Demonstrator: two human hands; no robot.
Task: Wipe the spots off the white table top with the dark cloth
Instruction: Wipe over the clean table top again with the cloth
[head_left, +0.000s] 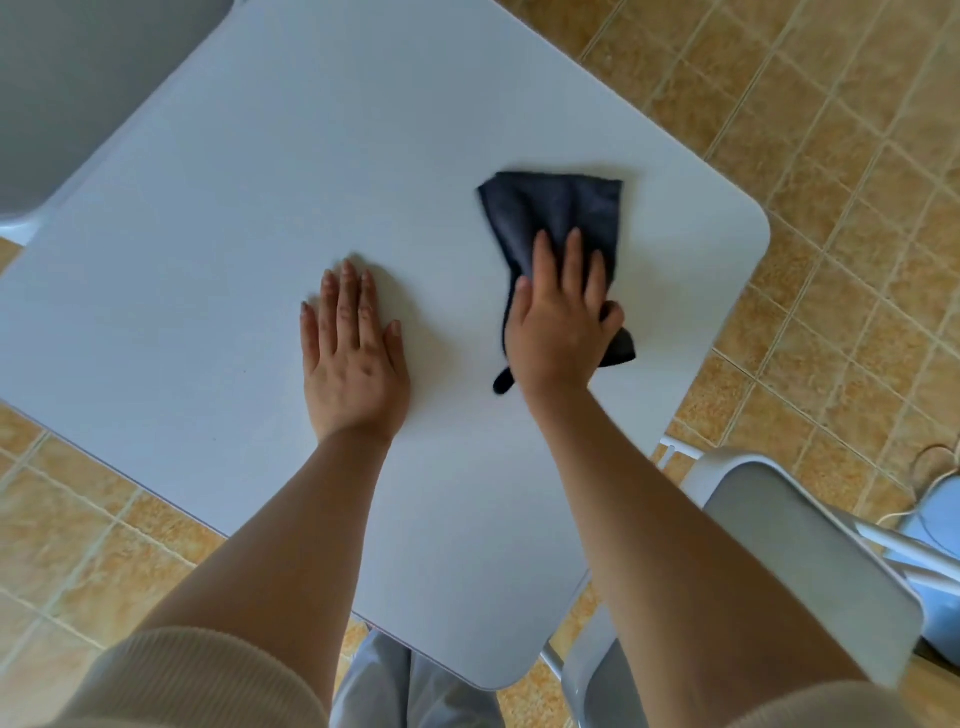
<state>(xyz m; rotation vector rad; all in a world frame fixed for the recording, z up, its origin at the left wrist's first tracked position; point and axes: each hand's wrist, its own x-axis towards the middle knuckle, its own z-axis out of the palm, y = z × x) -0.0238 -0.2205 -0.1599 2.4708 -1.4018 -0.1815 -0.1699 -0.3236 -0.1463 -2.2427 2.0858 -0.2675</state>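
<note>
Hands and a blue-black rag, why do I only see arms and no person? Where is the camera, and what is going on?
The camera sits on the person's head and looks down, so you see only their arms, like when you look at your own hands. There is just this one picture. The big white thing is a table, seen from above, with a tiled floor around it and a grey chair at the lower right. The left hand lies flat on the table, holding nothing. The right hand presses on a dark cloth, part of it bunched under the fingers. The cloth looks a little blurry, so it is probably being rubbed on the table to clean it.
</note>
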